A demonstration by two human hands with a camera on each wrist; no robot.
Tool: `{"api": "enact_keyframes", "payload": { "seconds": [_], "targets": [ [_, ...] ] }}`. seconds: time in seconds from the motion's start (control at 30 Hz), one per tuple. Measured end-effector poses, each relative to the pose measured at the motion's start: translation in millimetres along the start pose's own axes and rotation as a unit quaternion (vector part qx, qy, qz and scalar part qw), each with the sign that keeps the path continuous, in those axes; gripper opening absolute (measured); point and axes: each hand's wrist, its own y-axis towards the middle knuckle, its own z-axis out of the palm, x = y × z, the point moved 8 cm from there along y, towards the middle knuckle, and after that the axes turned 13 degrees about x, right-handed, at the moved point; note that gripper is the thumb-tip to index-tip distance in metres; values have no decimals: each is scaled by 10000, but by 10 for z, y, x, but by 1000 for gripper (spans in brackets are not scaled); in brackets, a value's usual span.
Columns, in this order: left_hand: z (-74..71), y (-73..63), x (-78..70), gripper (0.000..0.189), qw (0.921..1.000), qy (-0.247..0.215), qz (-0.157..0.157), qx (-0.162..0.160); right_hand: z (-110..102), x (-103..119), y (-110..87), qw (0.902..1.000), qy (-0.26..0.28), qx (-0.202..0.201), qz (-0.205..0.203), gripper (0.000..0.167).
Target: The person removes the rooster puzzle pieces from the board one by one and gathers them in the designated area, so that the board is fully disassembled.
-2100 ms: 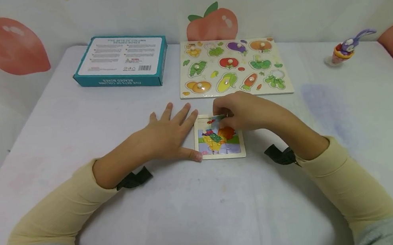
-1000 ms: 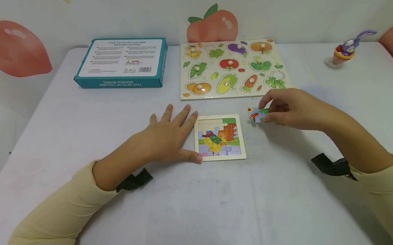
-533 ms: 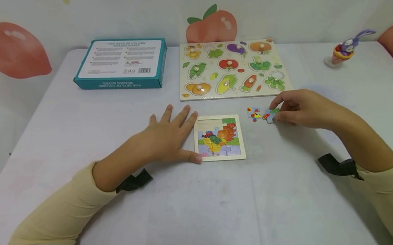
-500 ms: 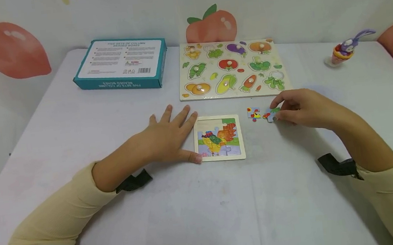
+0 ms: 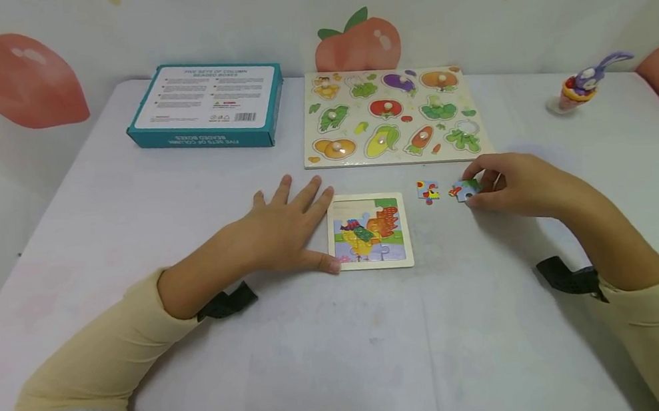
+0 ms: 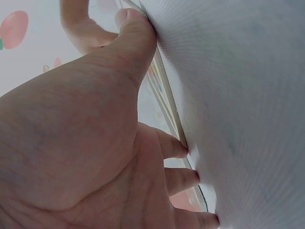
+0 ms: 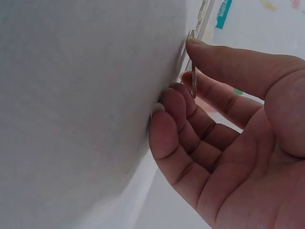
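Observation:
My left hand [image 5: 275,238] lies spread on the table, thumb and index finger at the left edge of a small wooden-framed jigsaw puzzle [image 5: 406,231]. The puzzle shows a yellow and orange bird, with bare wood at its upper left. To its right, a loose jigsaw piece [image 5: 428,191] with a red and yellow bird's head lies on the table. My right hand [image 5: 520,185] pinches a second, blue and green jigsaw piece [image 5: 464,190] between thumb and index finger, close over the table. In the right wrist view that piece [image 7: 194,81] appears tilted, edge-on, with the other fingers curled below.
A vegetable peg puzzle board [image 5: 349,103] lies behind the small puzzle. At the back left is a teal box [image 5: 198,105] with a printed white label. A purple rabbit figure [image 5: 582,85] stands at the back right. The backdrop curtain [image 5: 213,17] rises behind the table.
My right hand has moved right from above the puzzle, taking pieces out of the frame. The bird's-head piece was set down and the blue-green one drawn apart from it. My left hand has stayed put.

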Motion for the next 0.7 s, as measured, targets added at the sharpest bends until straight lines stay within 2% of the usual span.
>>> {"api": "enact_keyframes", "payload": {
  "seconds": [0.4, 0.7],
  "targets": [
    [6, 8, 12, 121, 10000, -30, -25, -17, -14, 76, 14, 9986, -458, -216, -153, 37],
    [-6, 19, -1, 120, 10000, 32, 2, -29, -12, 42, 5, 9988, -455, -170, -38, 40]
  ]
}}
